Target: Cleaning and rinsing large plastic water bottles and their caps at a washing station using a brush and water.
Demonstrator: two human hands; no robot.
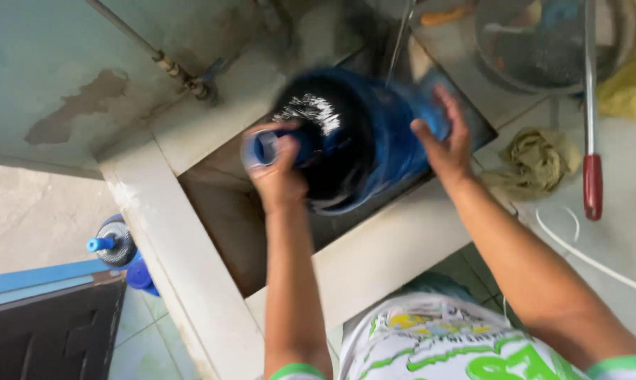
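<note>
A large blue water jug [360,134] lies on its side over a tiled sink basin [219,211], blurred by motion. My left hand [279,172] is wrapped around the jug's neck, near its mouth. Spread flat, my right hand [444,141] presses against the jug's bottom end. Both of my forearms reach down from the lower edge of the view.
Another blue jug [117,243] stands on the floor at left beside a dark door [50,331]. A pipe with a tap [191,81] runs along the wall. On the counter at right lie a crumpled rag [536,158], a metal bowl [536,42], a red-handled tool [592,183] and a white hose [592,260].
</note>
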